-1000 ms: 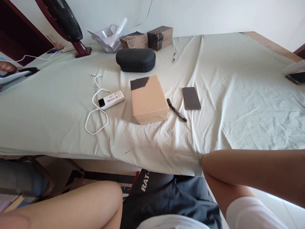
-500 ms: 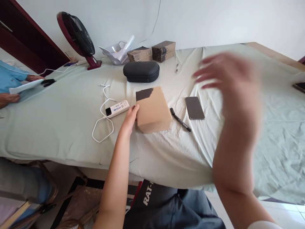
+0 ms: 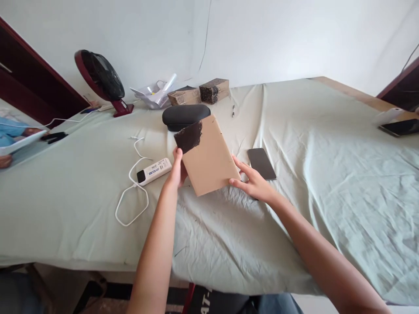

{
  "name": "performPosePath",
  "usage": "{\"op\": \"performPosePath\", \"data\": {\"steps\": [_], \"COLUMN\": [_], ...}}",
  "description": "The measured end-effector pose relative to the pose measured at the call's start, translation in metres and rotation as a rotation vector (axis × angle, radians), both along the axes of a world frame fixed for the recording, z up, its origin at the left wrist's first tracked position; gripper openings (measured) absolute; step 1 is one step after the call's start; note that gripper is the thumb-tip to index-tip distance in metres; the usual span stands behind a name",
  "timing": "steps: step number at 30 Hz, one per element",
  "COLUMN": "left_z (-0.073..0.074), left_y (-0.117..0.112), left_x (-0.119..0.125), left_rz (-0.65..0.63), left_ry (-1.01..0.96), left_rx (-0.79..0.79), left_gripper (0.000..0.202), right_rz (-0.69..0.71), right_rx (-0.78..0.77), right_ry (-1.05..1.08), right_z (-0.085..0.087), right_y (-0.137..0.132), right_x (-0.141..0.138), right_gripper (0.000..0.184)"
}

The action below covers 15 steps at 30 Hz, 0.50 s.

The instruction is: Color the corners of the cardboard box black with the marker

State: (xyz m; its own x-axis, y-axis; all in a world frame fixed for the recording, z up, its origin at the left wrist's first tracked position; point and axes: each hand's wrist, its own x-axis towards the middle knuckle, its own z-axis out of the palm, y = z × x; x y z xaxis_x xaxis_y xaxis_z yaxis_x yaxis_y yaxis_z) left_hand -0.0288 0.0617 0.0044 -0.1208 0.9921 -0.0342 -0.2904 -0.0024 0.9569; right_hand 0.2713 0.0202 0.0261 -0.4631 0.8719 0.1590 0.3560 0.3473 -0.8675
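Between my two hands is a brown cardboard box [image 3: 211, 161], tilted, with a black patch at its upper left corner. My left hand [image 3: 177, 170] grips its left side, thumb on the near face. On the opposite side, my right hand [image 3: 250, 179] holds the lower right edge with thumb and fingers. A dark smartphone [image 3: 262, 163] lies just beyond my right hand. Left of the box is a white power bank [image 3: 154, 171] with a white cable [image 3: 131, 187]. The black marker is mostly hidden behind my right hand and the box.
Behind the box sits a black zip case [image 3: 186, 115]. Farther back are two taped cardboard boxes [image 3: 214, 90], a clear plastic basket [image 3: 155, 98] and a fan [image 3: 101, 78]. Another phone [image 3: 401, 127] lies far right. At far left, a person in blue [image 3: 13, 131] holds something white.
My right hand has come down from the air onto the box's right side. The box has been tilted up and turned between both hands. My view has also shifted.
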Motion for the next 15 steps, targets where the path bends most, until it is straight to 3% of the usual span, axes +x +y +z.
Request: {"op": "performPosePath", "data": {"steps": [4, 6, 8, 11, 15], "left_z": [-0.021, -0.03, -0.037, -0.041, -0.039], "left_y": [-0.009, -0.013, -0.014, -0.011, -0.003], "left_x": [0.007, 0.014, 0.02, 0.023, 0.014], "left_rz": [0.018, 0.017, -0.02, 0.019, 0.215], "left_ry": [-0.122, -0.169, -0.18, -0.092, 0.163], "left_rx": [0.0, 0.006, 0.01, 0.112, 0.36], "left_gripper": [0.086, 0.087, 0.086, 0.086, 0.086], "right_rz": [-0.166, -0.221, -0.158, -0.079, -0.138], "right_rx": [0.101, 0.018, -0.089, -0.073, 0.143], "right_ry": [0.112, 0.226, 0.326, 0.368, 0.281], "right_z": [-0.009, -0.015, -0.018, -0.017, -0.012], "right_y": [0.01, 0.012, 0.013, 0.012, 0.01], "right_x": [0.007, 0.008, 0.009, 0.011, 0.016], "right_gripper": [0.094, 0.112, 0.127, 0.137, 0.14]}}
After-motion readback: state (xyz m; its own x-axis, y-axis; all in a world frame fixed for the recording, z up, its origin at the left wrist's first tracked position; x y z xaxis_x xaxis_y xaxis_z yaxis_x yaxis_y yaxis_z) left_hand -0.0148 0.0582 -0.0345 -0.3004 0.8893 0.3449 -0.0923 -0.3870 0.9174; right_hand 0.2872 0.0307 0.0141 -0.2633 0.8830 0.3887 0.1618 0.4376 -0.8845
